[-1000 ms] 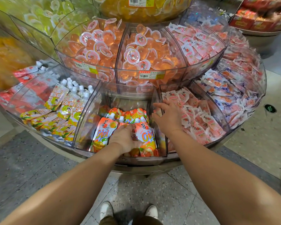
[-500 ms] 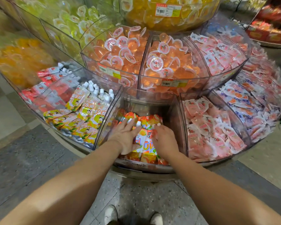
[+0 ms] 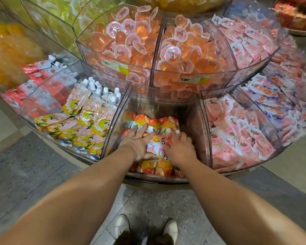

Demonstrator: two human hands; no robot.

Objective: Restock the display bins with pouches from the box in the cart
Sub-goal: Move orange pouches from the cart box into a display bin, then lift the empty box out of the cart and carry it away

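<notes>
The orange pouches point(image 3: 159, 156) are lying in the middle clear bin point(image 3: 204, 131) of the bottom tier. The left hand point(image 3: 137, 144) is pressing flat on them, fingers spread straight. The right hand point(image 3: 179, 147) is resting beside it, fingers curled over a pouch top; whether it is truly gripping is hard to tell. Speckled grey floor point(image 3: 34, 174) is showing below, with white shoes point(image 3: 122, 225) partly cut off. The bin's back half is standing open behind the fingertips. Yellow pouches point(image 3: 85, 117) are filling the left neighbour, pink packets point(image 3: 237, 135) the right.
</notes>
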